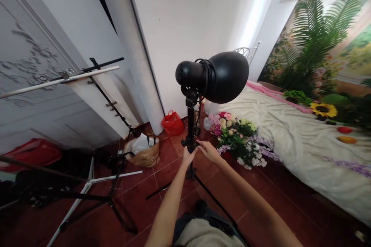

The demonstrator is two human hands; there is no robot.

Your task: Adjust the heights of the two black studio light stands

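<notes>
A black studio lamp [228,77] with a wide bowl-shaped shade sits on top of a black light stand [190,121]. Its cord is looped around the lamp's neck. My left hand [189,156] is closed around the stand's pole, just below a clamp collar [189,142]. On the right side of that collar, my right hand [209,151] has its fingertips drawn together against the stand. What they pinch is too small to make out. The stand's legs [213,197] spread over the floor close to my feet.
Artificial flowers [232,127] lie on the right beside a bed with a cream blanket [284,123]. A red bag [173,123] and a woven basket [146,156] stand on the tiled floor. Other stands and a white crossbar [95,72] fill the left side.
</notes>
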